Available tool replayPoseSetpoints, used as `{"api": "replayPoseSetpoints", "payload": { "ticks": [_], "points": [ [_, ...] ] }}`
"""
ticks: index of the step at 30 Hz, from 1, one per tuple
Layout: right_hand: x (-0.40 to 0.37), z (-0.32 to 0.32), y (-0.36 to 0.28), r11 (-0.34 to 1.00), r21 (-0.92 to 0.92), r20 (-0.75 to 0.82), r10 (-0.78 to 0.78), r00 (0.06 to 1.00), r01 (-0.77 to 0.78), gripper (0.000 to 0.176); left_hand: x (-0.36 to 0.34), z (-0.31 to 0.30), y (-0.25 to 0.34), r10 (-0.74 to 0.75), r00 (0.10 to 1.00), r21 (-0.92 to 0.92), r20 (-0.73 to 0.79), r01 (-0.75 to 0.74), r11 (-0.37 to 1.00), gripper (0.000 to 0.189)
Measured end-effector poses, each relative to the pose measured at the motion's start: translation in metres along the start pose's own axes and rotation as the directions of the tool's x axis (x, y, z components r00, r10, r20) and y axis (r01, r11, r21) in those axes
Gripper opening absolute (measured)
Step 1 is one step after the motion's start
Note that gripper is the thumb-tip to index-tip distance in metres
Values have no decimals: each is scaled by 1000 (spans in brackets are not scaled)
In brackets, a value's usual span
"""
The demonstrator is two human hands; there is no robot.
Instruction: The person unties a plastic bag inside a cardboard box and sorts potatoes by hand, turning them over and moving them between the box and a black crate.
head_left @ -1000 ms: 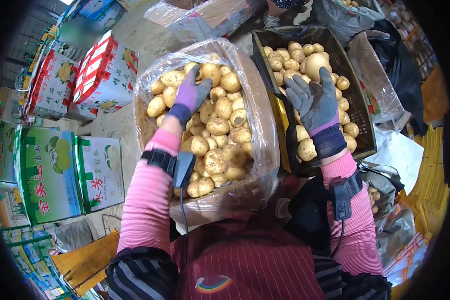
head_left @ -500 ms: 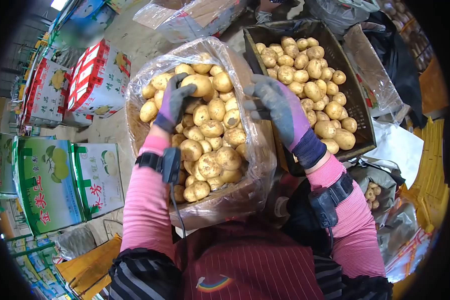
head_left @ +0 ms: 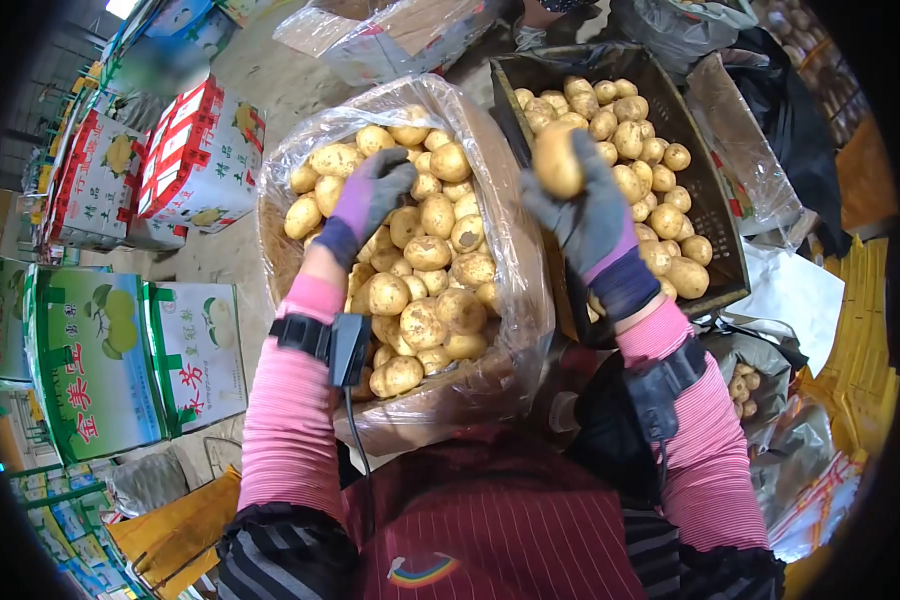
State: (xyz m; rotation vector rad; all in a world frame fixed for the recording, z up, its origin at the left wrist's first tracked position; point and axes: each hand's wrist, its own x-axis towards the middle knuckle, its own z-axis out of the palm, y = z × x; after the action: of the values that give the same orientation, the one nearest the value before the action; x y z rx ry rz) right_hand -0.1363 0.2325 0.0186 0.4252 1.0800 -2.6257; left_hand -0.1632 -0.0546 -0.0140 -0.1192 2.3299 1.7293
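Observation:
Potatoes [head_left: 430, 252] fill a plastic-lined box [head_left: 518, 290] in the middle. My left hand [head_left: 373, 192], in a grey and purple glove, rests on the potatoes at the upper part of this box, fingers bent; whether it grips one cannot be made out. My right hand [head_left: 582, 205], gloved alike, is closed around a single potato [head_left: 557, 162], held up over the near left edge of a dark crate [head_left: 735, 270]. More potatoes [head_left: 625, 180] lie in that crate.
Red and white cartons [head_left: 195, 150] and green cartons [head_left: 100, 365] stand at the left. An open carton [head_left: 390, 45] is at the top. Grey plastic bags [head_left: 670, 35] lie at upper right, yellow material [head_left: 855, 330] at far right. Part of another person shows at the top.
My right hand has gone from empty with spread fingers to holding a potato near the crate. My left hand no longer has the large potato at its fingertips and has turned down onto the pile.

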Motion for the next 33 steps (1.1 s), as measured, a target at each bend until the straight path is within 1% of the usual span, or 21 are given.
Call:
{"api": "replayPoseSetpoints", "payload": {
  "ticks": [1,3,4,6,7,12,13,14,16,17,20,21,22,24,25,26,28,29,31,32,33],
  "points": [
    [11,-10,-7,993,116,3,-13,1000,13,55,15,2,-14,53,999,257,-11,-48,965,59],
    [15,-7,-16,969,238,-101,-33,994,57,56,37,23,-20,67,998,501,-10,-53,864,80],
    [15,-5,-12,970,235,-108,-35,994,59,56,46,36,-19,95,995,639,-8,-68,767,82],
    [14,-3,-5,997,-22,-52,-72,996,71,56,62,58,-24,156,988,819,7,-95,566,82],
    [10,1,-1,993,-95,-22,-68,997,65,54,69,64,-23,122,992,877,0,-58,476,80],
    [4,3,-1,968,-241,127,-38,991,68,48,67,52,-17,141,989,814,-37,-52,578,77],
    [3,2,-3,959,-274,134,-44,990,80,49,58,40,-13,7,1000,417,-1,-6,909,71],
    [2,2,-3,949,-305,143,-45,989,87,50,46,29,-11,-94,991,-83,94,102,991,64],
    [-2,5,-2,928,-369,165,12,986,50,52,15,10,-16,6,971,-616,238,146,774,51],
    [-4,8,-1,897,-442,178,67,982,19,55,2,1,-24,-80,933,-777,351,337,532,48],
    [-13,17,6,744,-666,264,163,951,58,63,-50,8,0,-26,973,-808,228,204,553,56],
    [-10,9,19,675,-711,373,126,919,196,72,-61,10,1,-76,972,-798,224,227,559,60],
    [-25,22,19,580,-775,383,113,917,252,83,-72,15,6,-116,954,-750,275,289,595,63],
    [-39,27,35,613,-726,471,115,875,310,96,-84,21,-6,-82,929,-636,361,310,706,65],
    [-31,18,45,551,-663,610,5,792,507,103,-92,23,-1,-92,894,-532,438,340,775,67],
    [-26,10,51,551,-661,613,6,790,509,103,-105,40,1,-154,924,-546,351,335,767,65],
    [-28,17,49,710,-690,333,139,933,141,98,-118,28,34,-199,896,-284,397,326,902,57],
    [-32,24,34,740,-671,227,159,961,36,84,-115,24,31,-198,898,-287,393,324,901,57],
    [-14,16,14,918,-393,179,132,975,-52,65,-98,15,18,-45,990,117,-134,61,991,52],
    [1,5,12,980,-190,89,77,993,-59,61,-85,2,11,26,946,367,-322,100,925,56],
    [13,-6,2,999,-19,59,43,997,-42,62,-70,-18,-11,84,897,367,-434,91,926,59]
  ]
}}
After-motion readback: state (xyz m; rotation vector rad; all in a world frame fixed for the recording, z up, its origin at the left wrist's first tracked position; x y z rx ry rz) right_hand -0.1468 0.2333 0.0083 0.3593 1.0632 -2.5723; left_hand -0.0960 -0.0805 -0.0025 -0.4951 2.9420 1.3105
